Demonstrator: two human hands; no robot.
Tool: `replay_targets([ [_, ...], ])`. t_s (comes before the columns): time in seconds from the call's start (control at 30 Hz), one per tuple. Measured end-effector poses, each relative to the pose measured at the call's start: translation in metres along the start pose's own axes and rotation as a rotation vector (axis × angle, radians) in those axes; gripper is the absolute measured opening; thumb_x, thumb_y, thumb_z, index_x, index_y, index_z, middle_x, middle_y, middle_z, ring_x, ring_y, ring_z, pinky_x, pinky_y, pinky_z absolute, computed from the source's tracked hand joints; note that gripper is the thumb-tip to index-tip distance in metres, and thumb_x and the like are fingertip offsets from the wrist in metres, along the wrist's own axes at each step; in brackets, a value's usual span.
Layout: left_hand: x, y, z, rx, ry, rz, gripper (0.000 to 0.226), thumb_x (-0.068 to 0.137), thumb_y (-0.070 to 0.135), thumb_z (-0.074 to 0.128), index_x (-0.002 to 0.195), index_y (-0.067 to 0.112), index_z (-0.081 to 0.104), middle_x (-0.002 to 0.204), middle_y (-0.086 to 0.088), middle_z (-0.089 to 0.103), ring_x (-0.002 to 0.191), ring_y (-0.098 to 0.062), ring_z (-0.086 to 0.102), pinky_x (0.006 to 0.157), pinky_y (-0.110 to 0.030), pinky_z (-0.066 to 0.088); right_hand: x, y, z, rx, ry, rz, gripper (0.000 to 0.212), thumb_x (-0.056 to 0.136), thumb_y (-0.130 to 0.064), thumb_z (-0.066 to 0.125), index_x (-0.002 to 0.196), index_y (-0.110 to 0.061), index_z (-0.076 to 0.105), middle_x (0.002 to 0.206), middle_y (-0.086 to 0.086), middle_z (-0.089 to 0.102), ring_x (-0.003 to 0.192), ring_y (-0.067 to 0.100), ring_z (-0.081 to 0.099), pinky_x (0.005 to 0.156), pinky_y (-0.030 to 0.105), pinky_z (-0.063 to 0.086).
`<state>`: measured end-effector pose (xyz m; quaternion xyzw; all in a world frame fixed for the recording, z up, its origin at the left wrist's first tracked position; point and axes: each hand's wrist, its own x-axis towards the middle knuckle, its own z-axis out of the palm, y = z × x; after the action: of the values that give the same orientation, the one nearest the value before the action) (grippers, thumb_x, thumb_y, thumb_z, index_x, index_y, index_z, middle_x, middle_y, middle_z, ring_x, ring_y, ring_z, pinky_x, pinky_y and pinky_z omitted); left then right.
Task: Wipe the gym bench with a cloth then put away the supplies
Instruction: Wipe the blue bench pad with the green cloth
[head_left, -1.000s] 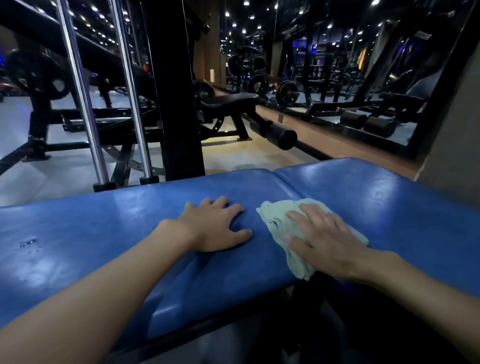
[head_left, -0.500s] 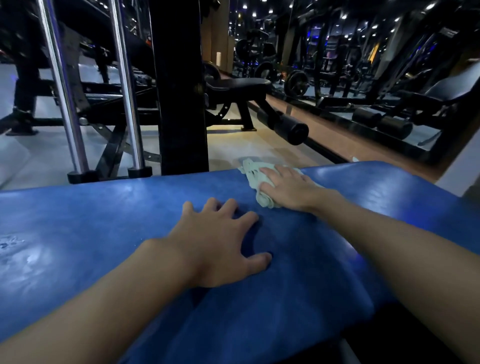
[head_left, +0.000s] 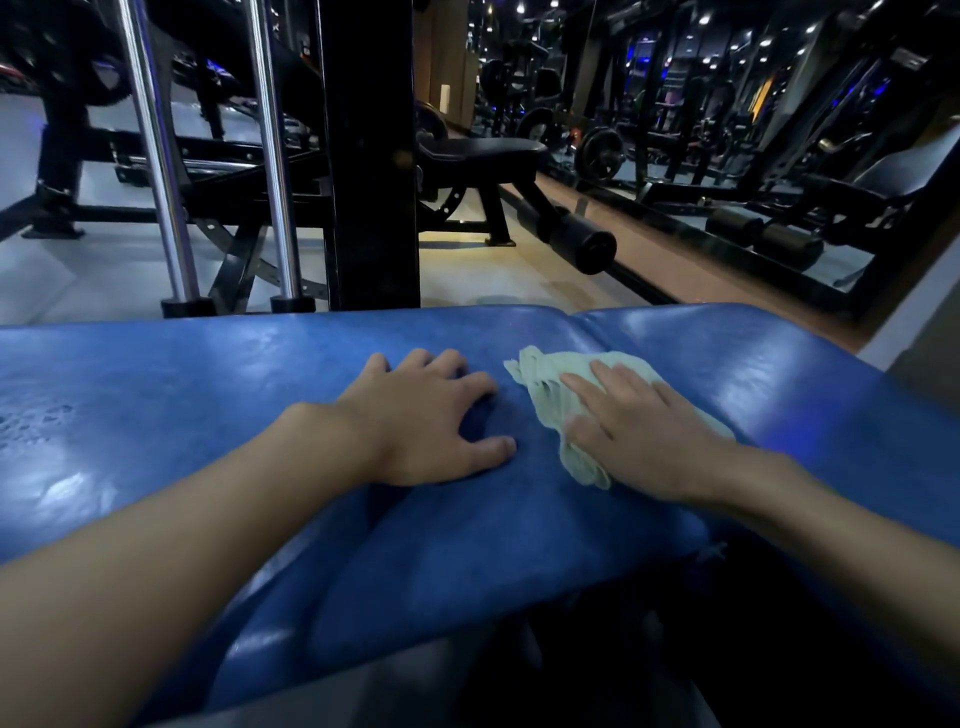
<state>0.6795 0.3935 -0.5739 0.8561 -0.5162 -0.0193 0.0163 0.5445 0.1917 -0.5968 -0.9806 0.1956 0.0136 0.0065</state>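
Observation:
A blue padded gym bench runs across the view, with a seam between its two pads near the middle right. A pale green cloth lies crumpled on the pad just left of that seam. My right hand presses flat on the cloth with fingers spread, covering its right part. My left hand rests palm-down on the bare pad just left of the cloth, fingers apart, holding nothing. Wet droplets glisten on the pad at the far left.
A black upright post and two chrome guide rods stand right behind the bench. Further back sit a black bench with a roller pad and a mirrored wall with weight machines at the right.
My right hand has pulled the cloth back from the bench's far edge toward me and to the right. My left hand has stayed planted on the pad.

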Motion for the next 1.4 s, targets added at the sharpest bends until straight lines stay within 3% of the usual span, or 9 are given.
replay_targets([
  [0.1,-0.004,-0.003,0.001,0.03,0.018,-0.02,0.068,0.084,0.082,0.028,0.138,0.042,0.038,0.145,0.008,0.035,0.137,-0.02,0.031,0.107,-0.053,0.029,-0.051,-0.004,0.0,-0.092,-0.023,0.012,0.106,0.061,-0.082,-0.028,0.155,-0.041,0.0,0.166,-0.003,-0.003,0.152,0.017,-0.008,0.122,0.046,0.001],
  [0.2,-0.006,-0.007,-0.001,0.064,-0.013,-0.054,0.071,0.082,0.083,0.025,0.14,0.043,0.035,0.148,0.006,0.034,0.139,-0.021,0.029,0.108,-0.055,0.027,-0.064,-0.007,-0.002,-0.068,-0.03,0.046,0.093,0.065,-0.072,-0.015,0.153,-0.045,-0.001,0.165,-0.007,-0.005,0.151,0.013,-0.012,0.122,0.041,-0.002],
  [0.33,-0.008,-0.012,0.0,0.041,-0.046,-0.053,0.077,0.08,0.084,0.02,0.145,0.044,0.028,0.148,0.008,0.034,0.137,-0.021,0.032,0.108,-0.056,0.028,-0.019,-0.015,-0.004,-0.053,0.008,0.074,0.091,0.065,-0.07,-0.007,0.152,-0.047,0.006,0.165,-0.003,0.005,0.151,0.018,0.001,0.121,0.046,0.005],
  [0.47,-0.009,-0.016,0.006,0.064,-0.014,-0.031,0.084,0.074,0.086,0.008,0.146,0.045,0.023,0.147,0.007,0.034,0.137,-0.021,0.031,0.107,-0.053,0.029,0.057,-0.016,-0.002,-0.026,-0.007,0.065,0.07,0.09,-0.065,0.013,0.155,-0.04,0.01,0.164,0.001,0.009,0.15,0.024,0.006,0.119,0.054,0.008],
  [0.77,-0.007,-0.018,0.01,0.068,0.039,-0.017,0.089,0.067,0.088,0.0,0.142,0.047,0.024,0.142,0.007,0.037,0.131,-0.021,0.035,0.102,-0.053,0.031,0.172,-0.03,-0.016,0.073,-0.08,0.132,0.067,0.091,-0.063,0.014,0.154,-0.041,0.011,0.165,-0.001,0.009,0.151,0.025,0.007,0.119,0.054,0.007],
  [0.93,-0.008,-0.019,0.007,0.053,0.005,-0.022,0.088,0.069,0.089,0.003,0.144,0.048,0.025,0.142,0.008,0.038,0.132,-0.019,0.036,0.103,-0.051,0.031,0.125,-0.029,-0.008,0.068,-0.062,0.076,0.066,0.093,-0.061,0.013,0.155,-0.04,0.004,0.166,-0.001,-0.002,0.151,0.024,-0.004,0.119,0.052,-0.001],
  [1.13,-0.017,-0.017,0.005,0.021,0.001,-0.048,0.09,0.066,0.087,0.001,0.142,0.047,0.029,0.145,0.011,0.035,0.134,-0.016,0.035,0.106,-0.047,0.03,0.002,-0.029,0.001,-0.042,0.056,0.006,0.081,0.078,-0.064,-0.003,0.154,-0.039,0.011,0.165,0.0,0.008,0.151,0.022,0.005,0.119,0.051,0.006],
  [1.3,-0.034,-0.015,0.0,0.022,0.006,-0.087,0.094,0.063,0.087,0.002,0.143,0.047,0.03,0.15,0.01,0.032,0.14,-0.016,0.03,0.11,-0.05,0.029,-0.069,-0.025,-0.002,-0.104,-0.023,-0.041,0.101,0.062,-0.078,-0.033,0.153,-0.042,-0.009,0.165,-0.006,-0.01,0.151,0.019,-0.014,0.12,0.053,-0.005],
  [1.4,-0.039,-0.02,-0.002,0.025,-0.019,-0.116,0.094,0.06,0.088,0.002,0.143,0.051,0.027,0.153,0.01,0.028,0.143,-0.016,0.024,0.111,-0.053,0.026,-0.081,-0.027,-0.008,-0.074,-0.022,-0.057,0.092,0.064,-0.08,-0.027,0.149,-0.048,-0.014,0.163,-0.011,-0.017,0.149,0.014,-0.021,0.119,0.051,-0.008],
])
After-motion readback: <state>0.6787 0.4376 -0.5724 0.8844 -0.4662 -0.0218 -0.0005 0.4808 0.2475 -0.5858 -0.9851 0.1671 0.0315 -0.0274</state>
